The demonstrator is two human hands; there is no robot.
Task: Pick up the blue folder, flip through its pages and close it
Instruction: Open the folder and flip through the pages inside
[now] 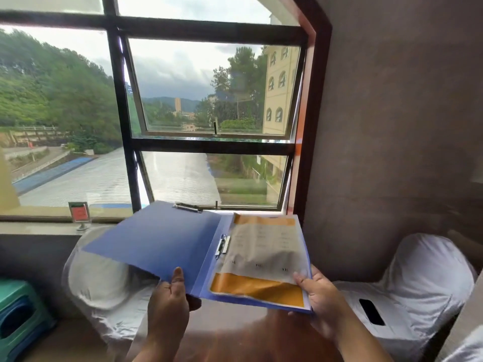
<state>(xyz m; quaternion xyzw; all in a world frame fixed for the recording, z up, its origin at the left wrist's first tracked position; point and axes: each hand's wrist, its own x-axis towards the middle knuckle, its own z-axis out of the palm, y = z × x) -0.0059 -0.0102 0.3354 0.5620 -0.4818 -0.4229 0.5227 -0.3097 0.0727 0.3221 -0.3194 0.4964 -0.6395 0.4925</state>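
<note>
The blue folder (162, 239) lies open in mid-air in front of the window, its cover spread to the left. Its right half carries a clipped page (264, 254) with orange bands at top and bottom, under a clear sleeve. My left hand (170, 299) grips the lower edge of the left cover, thumb on top. At the page's lower right corner, my right hand (321, 299) holds the right half, thumb resting on the page. A metal clip (222, 245) sits by the spine, another (188, 207) at the cover's top edge.
White-covered chairs stand below: one at left (99, 280), one at right (428, 278). A brown table surface (235, 335) is under my arms. A green plastic stool (21, 309) is at lower left. A small sign stand (79, 214) sits on the windowsill. A grey wall (392, 126) rises right.
</note>
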